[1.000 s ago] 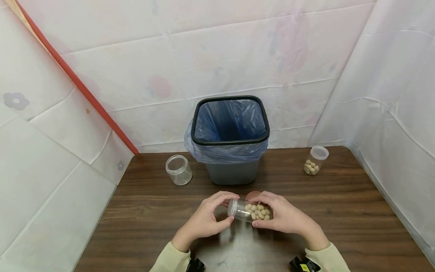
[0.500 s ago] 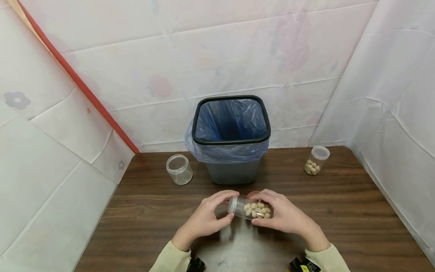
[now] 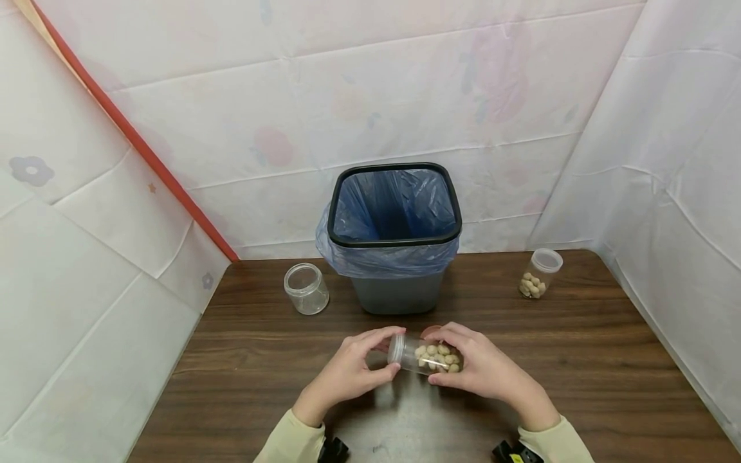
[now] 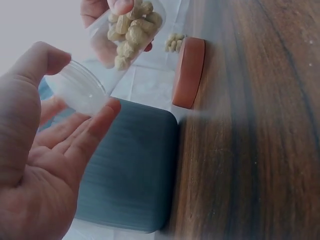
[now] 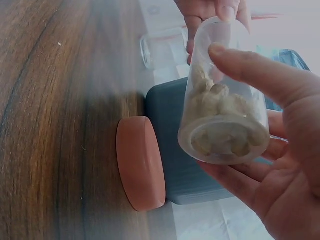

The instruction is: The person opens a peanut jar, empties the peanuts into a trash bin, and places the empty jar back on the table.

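Note:
Both hands hold a clear plastic jar [image 3: 410, 355] on its side above the table, with several peanuts in shells [image 3: 438, 357] toward its right end. My left hand [image 3: 350, 373] grips the translucent lid [image 4: 80, 89] end between thumb and fingers. Around the base end curl the thumb and fingers of my right hand [image 3: 483, 363]. Behind the jar, an orange-pink round lid [image 5: 141, 164] lies on the table, mostly covered by my right hand in the head view.
A grey bin [image 3: 396, 294] with a blue bag [image 3: 393, 260] stands at the back of the wooden table [image 3: 243, 360]. To its left is an open clear jar [image 3: 307, 290]. A lidded jar of peanuts [image 3: 539, 273] stands at the back right. White cloth [image 3: 370, 96] hangs behind.
The peanuts have shifted slightly inside the jar, and the jar has risen a touch in the head view. Both hands keep nearly the same hold.

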Motion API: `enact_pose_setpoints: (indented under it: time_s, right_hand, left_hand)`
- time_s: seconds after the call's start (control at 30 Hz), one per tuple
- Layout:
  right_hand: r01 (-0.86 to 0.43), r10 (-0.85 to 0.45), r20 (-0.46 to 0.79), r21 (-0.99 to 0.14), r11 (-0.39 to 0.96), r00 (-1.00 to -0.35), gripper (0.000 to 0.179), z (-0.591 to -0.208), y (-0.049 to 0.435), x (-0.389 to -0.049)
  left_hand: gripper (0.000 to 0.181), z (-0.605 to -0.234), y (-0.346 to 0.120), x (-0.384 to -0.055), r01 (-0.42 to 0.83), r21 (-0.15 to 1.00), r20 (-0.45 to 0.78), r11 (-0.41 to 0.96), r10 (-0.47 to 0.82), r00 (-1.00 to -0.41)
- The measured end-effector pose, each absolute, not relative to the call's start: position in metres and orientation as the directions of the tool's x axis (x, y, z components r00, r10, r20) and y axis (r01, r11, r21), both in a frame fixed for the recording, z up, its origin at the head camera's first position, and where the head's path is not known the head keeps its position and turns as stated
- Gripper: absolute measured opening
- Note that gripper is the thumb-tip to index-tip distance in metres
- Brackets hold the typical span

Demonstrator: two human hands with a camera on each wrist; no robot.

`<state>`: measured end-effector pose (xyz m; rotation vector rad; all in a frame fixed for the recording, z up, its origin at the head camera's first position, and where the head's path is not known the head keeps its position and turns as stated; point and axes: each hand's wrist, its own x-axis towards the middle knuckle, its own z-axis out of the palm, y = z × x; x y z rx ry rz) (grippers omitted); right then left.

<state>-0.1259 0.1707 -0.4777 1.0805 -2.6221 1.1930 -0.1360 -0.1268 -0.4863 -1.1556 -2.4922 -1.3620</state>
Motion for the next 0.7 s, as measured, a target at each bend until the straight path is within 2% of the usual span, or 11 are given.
enact_pose_setpoints:
  time_s: [0.17, 0.4, 0.7]
  right_hand:
    - [-0.641, -0.531, 0.379, -0.587, 0.496, -0.758, 0.062, -0.4763, 0.1676, -0.1255]
    - [-0.65, -0.546, 0.379, -0.588, 0.482, -0.747, 0.06, -0.4753, 0.1665, -0.1239]
    - [-0.621, -0.553, 0.336, -0.621, 0.478, -0.762, 0.058, -0.4736, 0.1689, -0.1221]
  left_hand:
    - [0.042, -0.4877, -0.1225, -0.1347, 0.578, 0.734, 0.37, 0.355, 0.505, -0.78]
    - [0.031, -0.4894, -0.1186, -0.1328, 0.563, 0.75, 0.393, 0.348, 0.451, -0.802]
    - [0.031, -0.4885, -0.1167, -0.1314, 0.5, 0.78, 0.318, 0.376, 0.451, -0.834]
